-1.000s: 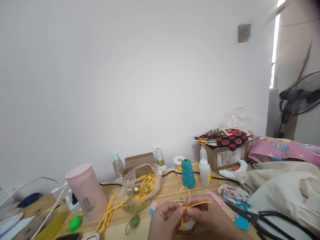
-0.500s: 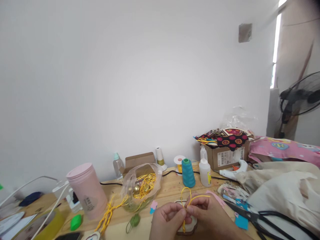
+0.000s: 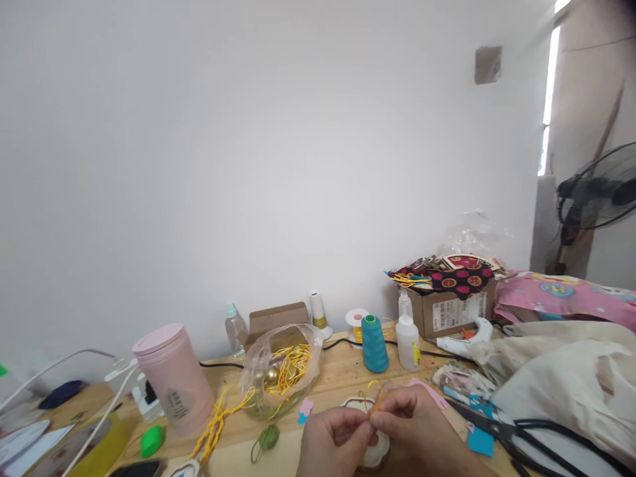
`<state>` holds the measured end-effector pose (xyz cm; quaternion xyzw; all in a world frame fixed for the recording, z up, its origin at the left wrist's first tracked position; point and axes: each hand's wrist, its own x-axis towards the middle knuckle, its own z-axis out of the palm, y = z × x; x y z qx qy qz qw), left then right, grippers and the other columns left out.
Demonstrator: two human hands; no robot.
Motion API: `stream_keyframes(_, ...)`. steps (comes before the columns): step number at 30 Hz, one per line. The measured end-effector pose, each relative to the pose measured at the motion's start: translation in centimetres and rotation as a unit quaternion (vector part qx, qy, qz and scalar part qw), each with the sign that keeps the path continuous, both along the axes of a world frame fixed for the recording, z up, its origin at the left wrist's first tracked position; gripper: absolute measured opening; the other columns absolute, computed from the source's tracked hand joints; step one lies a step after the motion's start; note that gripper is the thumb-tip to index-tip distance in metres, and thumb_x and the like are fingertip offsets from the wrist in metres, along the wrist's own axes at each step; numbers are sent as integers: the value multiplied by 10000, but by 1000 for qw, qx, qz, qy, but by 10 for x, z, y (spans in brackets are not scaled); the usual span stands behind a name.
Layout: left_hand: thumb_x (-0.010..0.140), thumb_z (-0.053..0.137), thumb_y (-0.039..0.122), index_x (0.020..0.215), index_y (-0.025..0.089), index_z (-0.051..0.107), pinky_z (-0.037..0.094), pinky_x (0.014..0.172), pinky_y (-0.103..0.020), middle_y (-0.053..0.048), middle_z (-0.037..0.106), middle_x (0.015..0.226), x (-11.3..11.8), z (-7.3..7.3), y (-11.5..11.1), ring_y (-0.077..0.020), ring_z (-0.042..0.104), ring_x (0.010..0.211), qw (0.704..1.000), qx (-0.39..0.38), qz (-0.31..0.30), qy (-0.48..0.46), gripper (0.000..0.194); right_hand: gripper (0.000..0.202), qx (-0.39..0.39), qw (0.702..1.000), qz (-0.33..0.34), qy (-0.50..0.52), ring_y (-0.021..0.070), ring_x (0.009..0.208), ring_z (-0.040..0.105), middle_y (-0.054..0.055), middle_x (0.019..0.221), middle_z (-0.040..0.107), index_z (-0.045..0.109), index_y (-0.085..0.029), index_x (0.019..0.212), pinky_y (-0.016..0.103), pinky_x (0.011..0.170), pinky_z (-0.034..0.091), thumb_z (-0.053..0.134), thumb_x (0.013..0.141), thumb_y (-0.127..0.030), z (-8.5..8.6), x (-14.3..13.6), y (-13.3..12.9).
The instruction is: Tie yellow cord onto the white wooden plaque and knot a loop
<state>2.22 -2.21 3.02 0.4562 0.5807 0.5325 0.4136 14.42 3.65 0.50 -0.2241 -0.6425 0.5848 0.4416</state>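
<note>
Both hands are working low at the near edge of the wooden table (image 3: 342, 374) — left hand (image 3: 335, 444) and right hand (image 3: 417, 427) meeting fingertip to fingertip. They're pinching a thin yellow cord (image 3: 373, 394) between thumb and forefinger, fingers narrowed tight on it; a small loop of it is showing just above the knuckles. Under the hands a pale scalloped piece (image 3: 370, 450) is lying on the table, touching or just beneath them — can't tell which.

Behind, a teal thread spool (image 3: 373, 343) is standing upright beside a white glue bottle (image 3: 407, 341). To the left, a clear bag (image 3: 281, 371) w/ more yellow cord and gold beads, then a pink tumbler (image 3: 171, 377). To the right, black scissors (image 3: 517, 434) are lying near cream fabric (image 3: 561, 377), a glue gun (image 3: 464, 341) resting by a cardboard box (image 3: 450, 308).
</note>
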Motion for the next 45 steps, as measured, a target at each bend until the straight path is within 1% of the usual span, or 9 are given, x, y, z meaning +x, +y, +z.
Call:
stream_keyframes(5, 530, 635, 326, 497, 122, 636, 415, 423, -210, -59, 649, 458, -1, -6, 1, -157, 572, 441, 996, 24, 19, 85, 207, 156, 10, 999, -41, -30, 104, 530, 469, 2, 513, 524, 670, -163, 520, 199, 482, 361, 652, 565, -312, 0, -2, -2)
stream_keyframes(9, 480, 673, 303, 491, 118, 612, 418, 410, -212, -49, 636, 417, 1, -4, 1, -147, 564, 408, 999, 3, 33, 1, 195, 175, -27, 1000, -5, -14, 108, 525, 485, 6, 534, 552, 660, -149, 534, 207, 490, 368, 638, 583, -316, -1, -2, -3)
stream_keyframes(12, 436, 703, 308, 470, 114, 602, 409, 407, -212, -35, 622, 390, 2, -1, 0, -130, 545, 382, 996, -6, 9, -86, 221, 238, -84, 994, 63, 12, 100, 481, 486, -1, 509, 561, 643, -137, 557, 212, 478, 365, 592, 630, -357, 1, -2, -3)
stream_keyframes(14, 417, 714, 317, 467, 114, 603, 404, 419, -216, -31, 621, 391, 2, 0, 1, -126, 539, 382, 992, -5, -4, -124, 237, 264, -93, 992, 80, 11, 84, 451, 460, -14, 474, 553, 639, -135, 567, 198, 461, 344, 569, 651, -376, 3, -1, -4)
stream_keyframes(20, 424, 716, 310, 473, 112, 615, 389, 436, -213, -46, 632, 388, 0, 3, 1, -120, 534, 385, 988, -1, -27, -151, 227, 297, -78, 995, 53, -11, 69, 443, 416, -21, 470, 551, 633, -128, 566, 182, 440, 298, 573, 634, -410, 6, 0, -3)
stream_keyframes(27, 439, 718, 267, 484, 103, 633, 398, 438, -211, -61, 647, 406, -2, 2, 0, -125, 549, 400, 985, -15, -47, -166, 190, 256, -106, 986, 124, 29, 95, 494, 503, -7, 519, 577, 620, -127, 609, 204, 496, 369, 560, 665, -369, 1, -1, -3)
stream_keyframes(33, 458, 710, 249, 469, 105, 641, 386, 444, -197, -52, 645, 410, -5, 0, 1, -106, 529, 401, 988, -12, -43, -150, 160, 292, -58, 994, 95, 5, 77, 494, 462, -18, 509, 556, 629, -122, 581, 187, 491, 344, 512, 709, -357, 6, 0, -3)
stream_keyframes(38, 453, 710, 259, 465, 107, 635, 376, 428, -204, -45, 637, 398, -5, 1, 1, -105, 511, 374, 988, -13, -49, -144, 170, 207, -56, 994, 92, 12, 80, 505, 476, -22, 528, 573, 648, -148, 653, 179, 495, 360, 573, 663, -341, 4, -1, -1)
stream_keyframes(45, 441, 718, 276, 481, 105, 621, 368, 430, -206, -46, 638, 404, -5, -1, 2, -101, 509, 372, 986, -22, -50, -157, 200, 259, -36, 998, 46, -21, 88, 493, 477, -4, 535, 581, 648, -142, 615, 180, 464, 365, 575, 644, -389, 2, -1, -1)
